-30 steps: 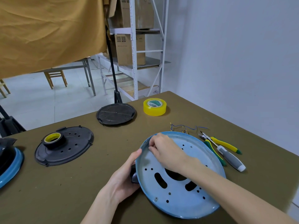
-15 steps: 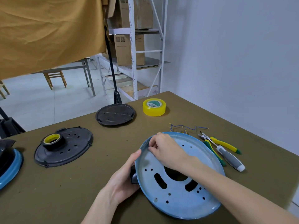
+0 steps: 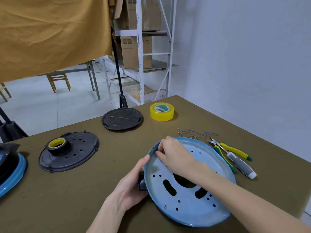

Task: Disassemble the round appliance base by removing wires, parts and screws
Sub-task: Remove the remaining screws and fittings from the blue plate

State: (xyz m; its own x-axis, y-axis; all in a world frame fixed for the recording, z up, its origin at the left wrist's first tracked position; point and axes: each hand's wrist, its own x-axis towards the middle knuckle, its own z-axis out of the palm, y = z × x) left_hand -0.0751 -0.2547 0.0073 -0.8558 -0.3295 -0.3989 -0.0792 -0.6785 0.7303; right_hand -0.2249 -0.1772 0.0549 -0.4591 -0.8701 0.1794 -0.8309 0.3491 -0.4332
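The round blue appliance base [image 3: 190,204] lies open side up on the olive table, showing several holes and slots. My left hand [image 3: 129,185] grips its left edge around a black part [image 3: 142,183] that sticks out there, thumb on the rim. My right hand [image 3: 175,155] reaches across the base and pinches the far-left rim with its fingertips. Loose blue wires [image 3: 195,132] with small terminals lie just behind the base.
Pliers with yellow-green handles [image 3: 234,149] and a grey-handled screwdriver [image 3: 240,163] lie right of the base. A yellow tape roll [image 3: 162,111], a black round cover [image 3: 122,118], a black disc [image 3: 80,148] bearing a tape roll [image 3: 58,145], and another blue unit [image 3: 11,172] sit behind and left.
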